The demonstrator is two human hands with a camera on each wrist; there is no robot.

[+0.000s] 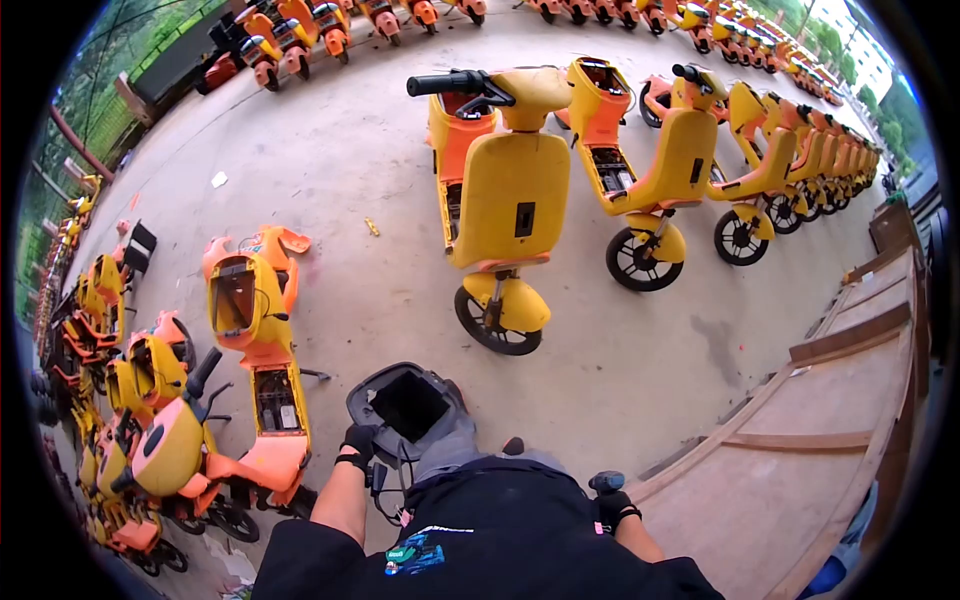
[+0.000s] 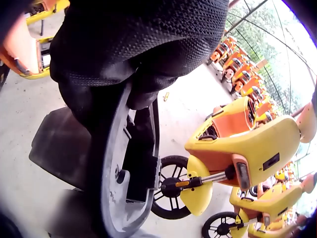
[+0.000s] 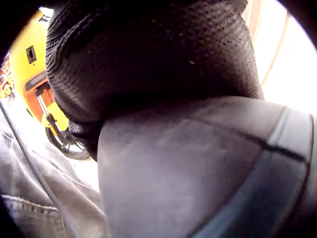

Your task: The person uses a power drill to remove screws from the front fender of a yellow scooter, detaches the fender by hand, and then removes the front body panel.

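Observation:
In a black glove, the left hand [image 1: 359, 440] grips the rim of a dark grey plastic bin-like part [image 1: 445, 392] with a black hollow inside. The left wrist view shows the gloved fingers [image 2: 143, 94] curled over the edge of that grey part [image 2: 115, 198]. On the other side of the body, the gloved right hand [image 1: 615, 508] holds a dark tool with a blue-grey end [image 1: 606, 482], probably a power drill. Close up in the right wrist view, the tool's rounded grey body [image 3: 163, 168] lies under the glove [image 3: 153, 59]; its tip is hidden.
A yellow scooter [image 1: 512, 200] stands ahead, with a row of others behind it to the right. Orange and yellow scooters [image 1: 262, 400] crowd the left. Wooden-framed boards [image 1: 790, 440] lie at the right. A cable [image 1: 385, 505] hangs near the left hand.

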